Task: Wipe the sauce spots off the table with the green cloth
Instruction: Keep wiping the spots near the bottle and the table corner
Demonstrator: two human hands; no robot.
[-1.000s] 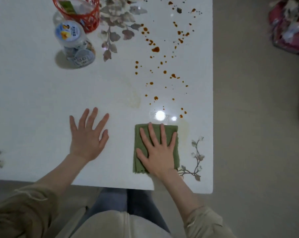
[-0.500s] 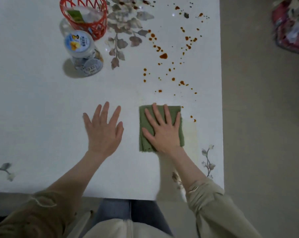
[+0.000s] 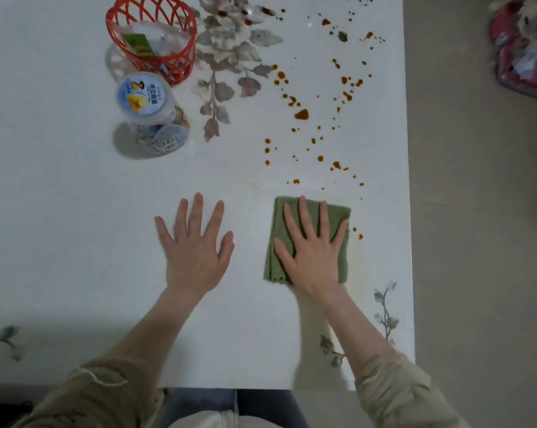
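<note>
A folded green cloth (image 3: pixel 338 216) lies flat on the white table (image 3: pixel 76 211), near its right edge. My right hand (image 3: pixel 312 251) presses down on it with straight, spread fingers. Brown sauce spots (image 3: pixel 301 114) are scattered beyond the cloth towards the far right of the table, and two small ones (image 3: pixel 358 233) sit just right of the cloth. My left hand (image 3: pixel 194 245) rests flat on the bare table to the left of the cloth, fingers spread, holding nothing.
A clear plastic jar with a blue printed lid (image 3: pixel 151 115) stands at the far left, with a red lattice basket (image 3: pixel 151 38) behind it. Printed grey flowers (image 3: pixel 230 57) decorate the tabletop. The table's right edge (image 3: pixel 409 211) is close to the cloth; floor lies beyond.
My right hand has pushed the green cloth away from me towards the spots; several near spots are gone. My left hand stays flat on the table.
</note>
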